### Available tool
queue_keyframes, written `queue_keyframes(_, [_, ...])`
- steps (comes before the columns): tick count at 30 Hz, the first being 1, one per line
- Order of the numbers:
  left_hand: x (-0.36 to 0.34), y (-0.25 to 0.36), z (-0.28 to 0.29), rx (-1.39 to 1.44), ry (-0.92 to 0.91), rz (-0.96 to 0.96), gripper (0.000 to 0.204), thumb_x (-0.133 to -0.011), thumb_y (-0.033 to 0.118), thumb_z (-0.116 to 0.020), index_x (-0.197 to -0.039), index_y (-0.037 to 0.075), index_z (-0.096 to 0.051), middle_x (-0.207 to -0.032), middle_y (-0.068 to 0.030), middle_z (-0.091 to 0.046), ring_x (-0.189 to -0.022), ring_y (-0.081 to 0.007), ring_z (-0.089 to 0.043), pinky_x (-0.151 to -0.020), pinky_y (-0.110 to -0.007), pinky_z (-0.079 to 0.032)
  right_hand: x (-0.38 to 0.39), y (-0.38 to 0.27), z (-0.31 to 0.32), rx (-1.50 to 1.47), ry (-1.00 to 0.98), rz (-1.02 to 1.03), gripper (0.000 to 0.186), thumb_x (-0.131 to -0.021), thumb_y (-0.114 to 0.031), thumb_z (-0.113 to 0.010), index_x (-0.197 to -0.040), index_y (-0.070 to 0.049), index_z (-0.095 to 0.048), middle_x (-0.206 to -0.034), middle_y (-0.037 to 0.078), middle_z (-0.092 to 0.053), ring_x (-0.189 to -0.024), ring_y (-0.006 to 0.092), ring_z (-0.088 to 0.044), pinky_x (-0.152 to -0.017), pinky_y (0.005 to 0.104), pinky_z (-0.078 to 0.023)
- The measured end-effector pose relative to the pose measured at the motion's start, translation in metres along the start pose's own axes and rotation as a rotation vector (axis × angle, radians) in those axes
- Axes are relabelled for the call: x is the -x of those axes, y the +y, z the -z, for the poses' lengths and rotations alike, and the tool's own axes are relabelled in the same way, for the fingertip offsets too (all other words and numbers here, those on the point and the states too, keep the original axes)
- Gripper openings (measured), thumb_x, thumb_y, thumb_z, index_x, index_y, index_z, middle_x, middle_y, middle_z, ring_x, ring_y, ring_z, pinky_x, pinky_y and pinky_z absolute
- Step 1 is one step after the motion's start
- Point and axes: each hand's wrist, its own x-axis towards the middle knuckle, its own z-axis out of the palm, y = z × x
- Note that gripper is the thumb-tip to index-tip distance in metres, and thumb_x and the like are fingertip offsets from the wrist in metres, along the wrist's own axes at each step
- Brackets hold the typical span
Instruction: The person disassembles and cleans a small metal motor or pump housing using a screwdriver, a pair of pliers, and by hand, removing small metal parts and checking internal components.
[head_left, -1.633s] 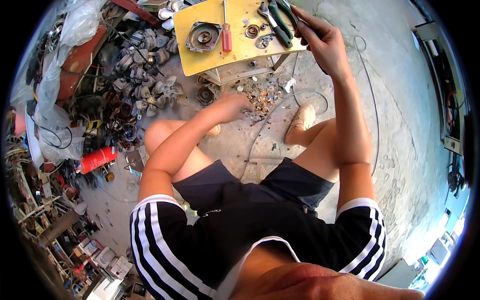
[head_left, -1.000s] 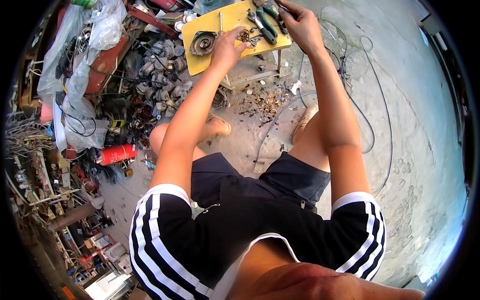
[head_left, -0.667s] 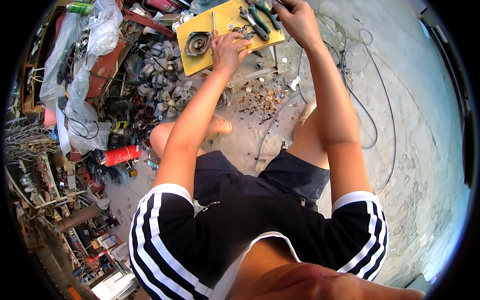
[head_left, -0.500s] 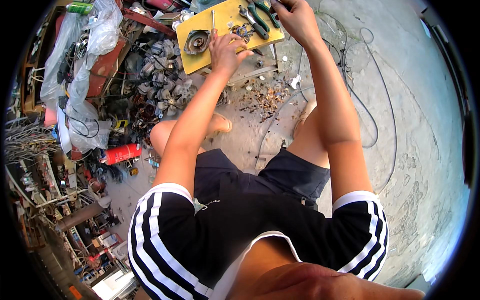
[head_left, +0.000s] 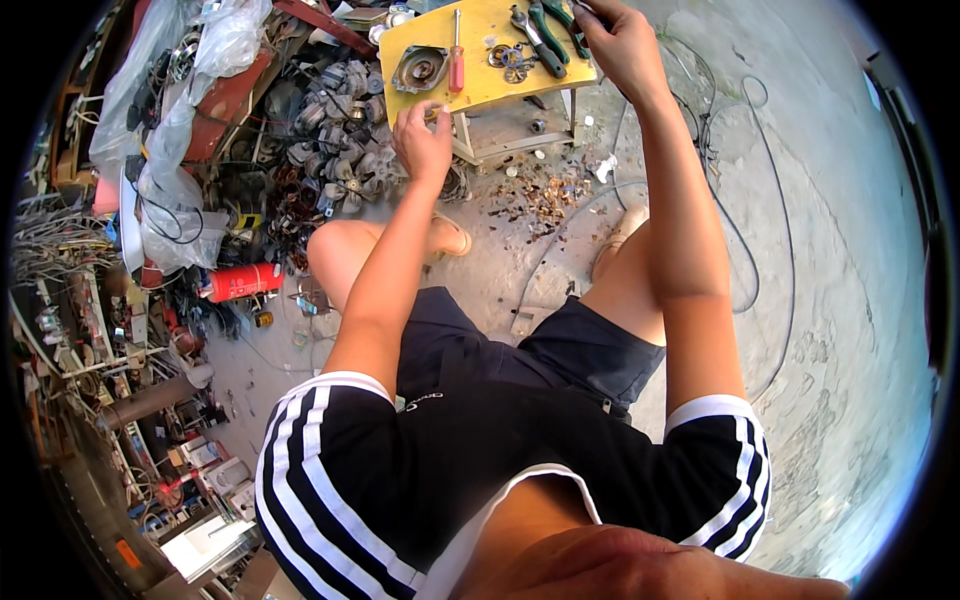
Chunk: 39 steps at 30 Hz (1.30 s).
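Note:
My left hand (head_left: 424, 142) is just off the front left corner of the yellow-topped table (head_left: 490, 92). Its fingers are loosely bent, the thumb stands apart, and nothing shows in it. By the table's far right corner, my right hand (head_left: 624, 48) has its fingertips pressed together; what they pinch is cut off by the picture's upper edge. On the tabletop lie a square metal motor housing part (head_left: 419, 69), a screwdriver (head_left: 457, 70) with a red handle, several small rings (head_left: 512, 63), an adjustable wrench (head_left: 540, 42) and green-handled pliers (head_left: 568, 28).
Left of the table is a heap of metal motor parts (head_left: 345, 150), with plastic bags (head_left: 175, 190) and a red cylinder (head_left: 243, 282) nearby. Small scraps (head_left: 545, 205) litter the concrete between my feet. A dark cable (head_left: 785, 220) loops across the floor at right.
My left hand has moved off the tabletop toward me, uncovering the screwdriver's handle. The view has shifted slightly; my right hand stays near the table's far right corner.

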Motion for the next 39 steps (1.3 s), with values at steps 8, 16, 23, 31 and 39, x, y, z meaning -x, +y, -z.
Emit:
queue_keyframes(8, [-0.004, 0.004, -0.001, -0.238, -0.017, -0.192, 0.043, -0.088, 0.051, -0.068, -0.118, 0.02, -0.073, -0.116, -0.0057, -0.061, -0.113, -0.0289, -0.052, -0.099, -0.047, -0.037, 0.0, 0.006, -0.004, 0.044, -0.024, 0.04, 0.035, -0.093, -0.011, -0.06, -0.128, -0.008, -0.066, -0.082, 0.007, -0.071, -0.07, 0.012, -0.062, -0.069, 0.0302, -0.051])
queue_keyframes(16, [0.022, -0.001, -0.004, 0.114, -0.067, -0.341, 0.036, -0.092, 0.035, -0.068, -0.12, 0.012, -0.069, -0.127, -0.0122, -0.063, -0.121, -0.0322, -0.056, -0.107, -0.046, -0.039, 0.004, -0.007, -0.002, 0.122, -0.042, -0.07, 0.037, -0.093, -0.014, -0.06, -0.128, -0.013, -0.067, -0.079, 0.006, -0.07, -0.068, 0.0124, -0.063, -0.067, 0.0298, -0.051])
queue_keyframes(23, [0.024, 0.022, -0.004, 0.149, -0.166, -0.481, 0.04, -0.094, 0.03, -0.066, -0.126, 0.007, -0.063, -0.132, -0.0163, -0.061, -0.124, -0.0356, -0.056, -0.109, -0.048, -0.04, 0.005, -0.003, -0.002, 0.178, -0.027, -0.043, 0.036, -0.092, -0.014, -0.058, -0.127, -0.013, -0.068, -0.078, 0.007, -0.071, -0.067, 0.0126, -0.064, -0.066, 0.0305, -0.051])
queue_keyframes(31, [0.018, 0.028, -0.03, 0.132, -0.079, -0.497, 0.044, -0.09, 0.029, -0.068, -0.128, 0.009, -0.06, -0.132, -0.0146, -0.06, -0.121, -0.0325, -0.057, -0.106, -0.047, -0.04, 0.004, -0.002, -0.007, 0.146, -0.054, -0.034, 0.037, -0.092, -0.014, -0.058, -0.128, -0.013, -0.068, -0.077, 0.007, -0.07, -0.067, 0.0127, -0.064, -0.065, 0.0306, -0.051])
queue_keyframes(39, [0.037, 0.043, 0.003, 0.118, -0.272, -0.675, 0.046, -0.087, 0.025, -0.072, -0.13, 0.015, -0.062, -0.104, -0.0049, -0.071, -0.098, -0.0251, -0.066, -0.098, -0.042, -0.044, 0.003, 0.019, -0.01, 0.15, -0.095, -0.006, 0.036, -0.099, -0.021, -0.06, -0.134, -0.014, -0.064, -0.084, 0.0, -0.068, -0.072, 0.0059, -0.056, -0.071, 0.0257, -0.049])
